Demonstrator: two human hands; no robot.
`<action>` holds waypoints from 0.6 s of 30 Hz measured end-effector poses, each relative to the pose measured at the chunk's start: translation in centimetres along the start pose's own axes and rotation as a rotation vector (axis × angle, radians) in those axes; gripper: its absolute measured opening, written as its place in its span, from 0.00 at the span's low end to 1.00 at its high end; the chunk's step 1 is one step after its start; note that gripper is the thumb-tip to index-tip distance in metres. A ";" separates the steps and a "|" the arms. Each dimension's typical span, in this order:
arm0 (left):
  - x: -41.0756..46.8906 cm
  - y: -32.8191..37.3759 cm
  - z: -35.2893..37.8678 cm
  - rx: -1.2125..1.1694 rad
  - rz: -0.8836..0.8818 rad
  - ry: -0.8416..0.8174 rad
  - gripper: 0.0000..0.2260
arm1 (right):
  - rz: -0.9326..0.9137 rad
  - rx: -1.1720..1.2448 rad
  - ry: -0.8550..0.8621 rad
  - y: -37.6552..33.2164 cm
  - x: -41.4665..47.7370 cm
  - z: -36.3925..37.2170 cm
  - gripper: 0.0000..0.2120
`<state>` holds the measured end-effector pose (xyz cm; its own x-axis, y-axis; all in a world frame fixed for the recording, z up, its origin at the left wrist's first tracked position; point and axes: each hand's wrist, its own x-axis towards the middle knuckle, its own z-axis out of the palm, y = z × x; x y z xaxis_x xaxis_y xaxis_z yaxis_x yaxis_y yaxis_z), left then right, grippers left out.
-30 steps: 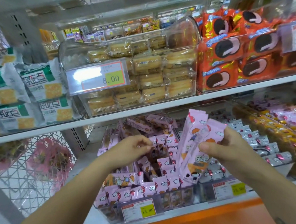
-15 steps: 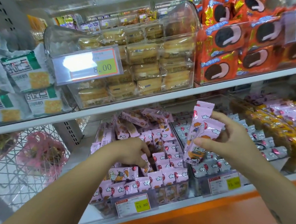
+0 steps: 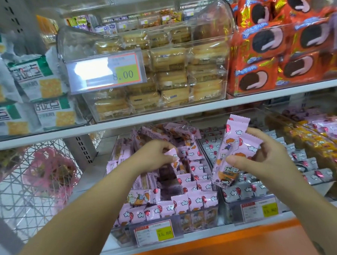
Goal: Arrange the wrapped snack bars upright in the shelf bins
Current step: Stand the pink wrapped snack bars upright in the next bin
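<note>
The right grip [image 3: 263, 157] is grasping a small bunch of pink snack bars [image 3: 230, 153], thumb in front and fingers curling behind. It is holding them tilted, tops leaning right, in the air above the divide between two clear bins on the lower shelf [image 3: 208, 240]. The left grip [image 3: 151, 157] is reaching into the left bin [image 3: 118, 230] and pinching the top edge of one pink bar [image 3: 172, 153] near the middle of that bin.

In the left bin, rows of pink bars [image 3: 195, 201] are standing upright along the front and right side. One bar [image 3: 140, 197] is lying flat on the left, and a loose heap [image 3: 164, 130] is sitting at the back. A price tag [image 3: 155, 233] is hanging on the bin's front.

The right bin [image 3: 226, 204] is holding grey bars [image 3: 310, 176] standing in rows. On the shelf above, a clear box of yellow cakes [image 3: 171, 78] is sitting between green-and-white packets [image 3: 42, 79] and orange cookie packs [image 3: 266, 44].
</note>
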<state>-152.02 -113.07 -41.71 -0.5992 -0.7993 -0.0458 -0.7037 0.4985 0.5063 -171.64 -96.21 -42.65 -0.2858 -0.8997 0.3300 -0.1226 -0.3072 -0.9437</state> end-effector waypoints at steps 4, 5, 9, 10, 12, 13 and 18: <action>0.7 0.0 2.3 -0.318 -0.079 -0.139 0.07 | 0.007 -0.008 0.007 0.1 0.2 -0.1 0.30; 0.8 0.0 2.7 -0.363 -0.091 -0.145 0.07 | 0.008 -0.011 0.010 0.1 0.2 0.0 0.31; 0.8 -0.5 2.8 -0.505 -0.167 -0.206 0.07 | 0.017 -0.014 0.001 0.2 0.2 -0.1 0.31; 0.9 -0.8 2.7 -0.446 -0.161 -0.214 0.07 | 0.017 -0.015 0.000 0.3 0.2 -0.2 0.31; 1.0 -0.8 2.5 -0.288 -0.136 -0.202 0.07 | 0.016 -0.037 -0.002 0.4 0.2 -0.3 0.33; 1.1 -0.8 2.5 -0.223 -0.124 -0.200 0.07 | 0.017 -0.048 -0.002 0.4 0.1 -0.3 0.34; 1.7 -0.3 3.0 0.036 -0.065 -0.200 0.13 | 0.007 -0.049 -0.022 0.3 0.2 0.0 0.31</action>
<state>-153.95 -113.57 -44.52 -0.6137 -0.7492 -0.2491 -0.7541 0.4628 0.4660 -171.73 -96.44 -42.87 -0.2658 -0.9084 0.3227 -0.1671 -0.2863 -0.9435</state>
